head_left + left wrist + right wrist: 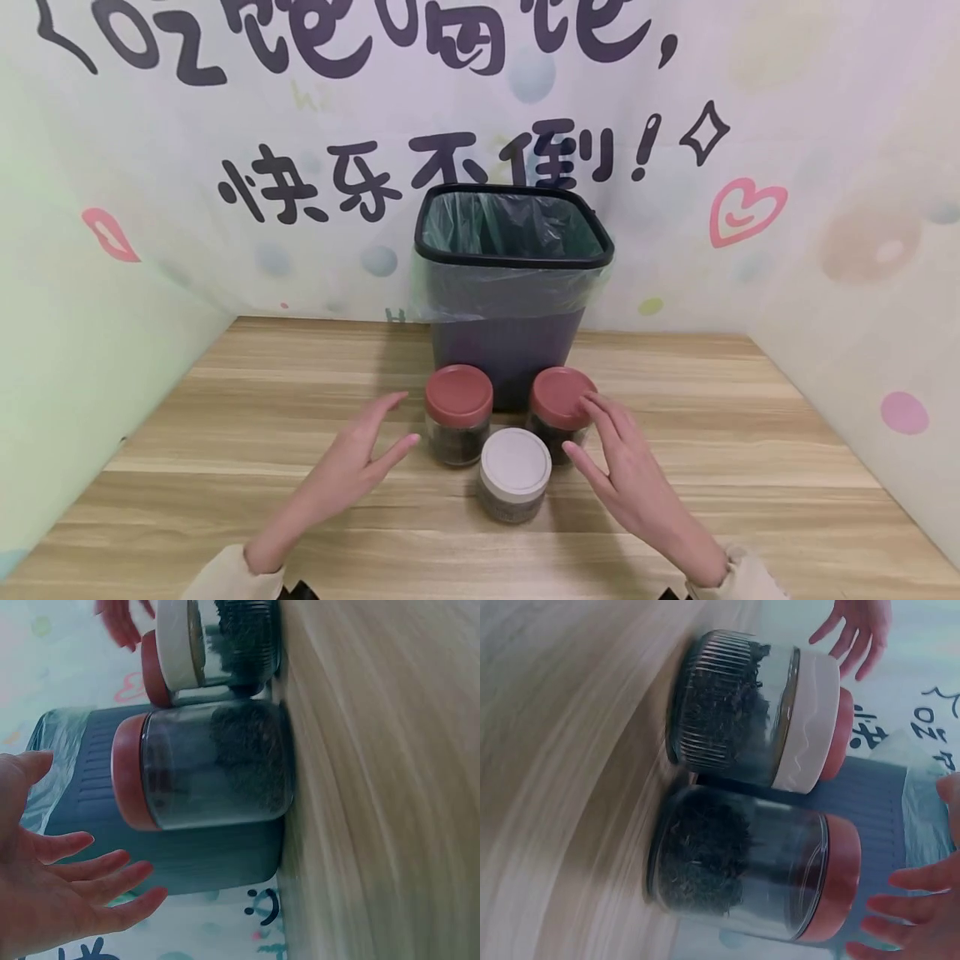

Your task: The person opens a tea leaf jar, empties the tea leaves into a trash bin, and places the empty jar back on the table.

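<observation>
A round clear-glass jar with a red lid (459,400) is set upright on the wood-grain tabletop (285,400), and to its right a matching red-lidded glass jar (561,400) is placed; both are stood in front of a dark blue-grey plastic bin (502,342), lined with a thin translucent bag (510,290). Between the pair, nearer the person, a glass jar with a white lid (515,467) and a ribbed lower wall is set. Dark, leafy-looking contents are seen through the glass.

The left hand (351,460) is held wide beside the left red-lidded jar, with nothing grasped. The right hand (633,483) is likewise spread and empty; the right red lid is overlapped by its fingertips in the head view, but contact cannot be told.

The two red-lidded jars appear to be reached for. Each is best gripped around the glass rather than by the lid, in case the lid is loose. The thumbs should be kept clear of the white-lidded jar, which could easily be knocked.
</observation>
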Available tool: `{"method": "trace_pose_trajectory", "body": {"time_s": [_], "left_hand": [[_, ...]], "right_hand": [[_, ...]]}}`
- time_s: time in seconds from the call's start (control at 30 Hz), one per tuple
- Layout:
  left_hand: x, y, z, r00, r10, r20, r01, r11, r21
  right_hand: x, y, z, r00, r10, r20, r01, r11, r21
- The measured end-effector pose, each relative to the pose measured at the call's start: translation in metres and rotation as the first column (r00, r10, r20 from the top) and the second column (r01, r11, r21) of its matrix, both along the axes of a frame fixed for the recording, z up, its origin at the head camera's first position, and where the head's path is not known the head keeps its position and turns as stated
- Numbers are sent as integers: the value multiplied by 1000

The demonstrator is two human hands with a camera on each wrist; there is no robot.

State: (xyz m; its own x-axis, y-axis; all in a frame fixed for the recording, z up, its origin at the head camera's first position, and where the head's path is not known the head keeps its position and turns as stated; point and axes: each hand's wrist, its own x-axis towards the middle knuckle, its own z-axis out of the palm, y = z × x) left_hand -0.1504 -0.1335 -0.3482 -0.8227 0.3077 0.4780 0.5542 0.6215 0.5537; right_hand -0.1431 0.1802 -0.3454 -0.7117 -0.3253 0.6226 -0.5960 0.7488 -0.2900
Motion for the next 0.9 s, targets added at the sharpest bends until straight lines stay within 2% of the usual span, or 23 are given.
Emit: {"method": "trace_pose_trajectory", "body": {"time_s": [0.1,0.2,0.33,0.43,0.57,0.7,0.8,0.9], "left_hand": [[0,6,-4,1000,-25,13,25,1000,7],[-1,12,-9,997,-62,40,62,998,17],[0,17,-15,994,-107,25,106,994,40],[0,20,-19,993,-121,3,121,992,40],[0,26,-24,987,-156,49,157,988,-1],[1,32,-29,968,-205,145,215,975,-52],[0,37,-28,948,-240,209,260,963,-74],[-1,42,-25,928,-258,270,292,952,-95]], "right_hand": [[1,-5,-1,996,32,-78,-32,999,0],[1,-9,-3,990,80,-112,-81,997,-3],[2,-14,-6,984,135,-115,-137,991,-9],[4,-15,-12,986,130,-101,-130,992,12],[6,-15,-20,996,80,-36,-79,996,27],[7,-16,-25,993,62,103,-61,998,-9],[7,-16,-28,973,67,222,-61,998,-32],[6,-18,-29,938,79,338,-66,997,-52]]}}
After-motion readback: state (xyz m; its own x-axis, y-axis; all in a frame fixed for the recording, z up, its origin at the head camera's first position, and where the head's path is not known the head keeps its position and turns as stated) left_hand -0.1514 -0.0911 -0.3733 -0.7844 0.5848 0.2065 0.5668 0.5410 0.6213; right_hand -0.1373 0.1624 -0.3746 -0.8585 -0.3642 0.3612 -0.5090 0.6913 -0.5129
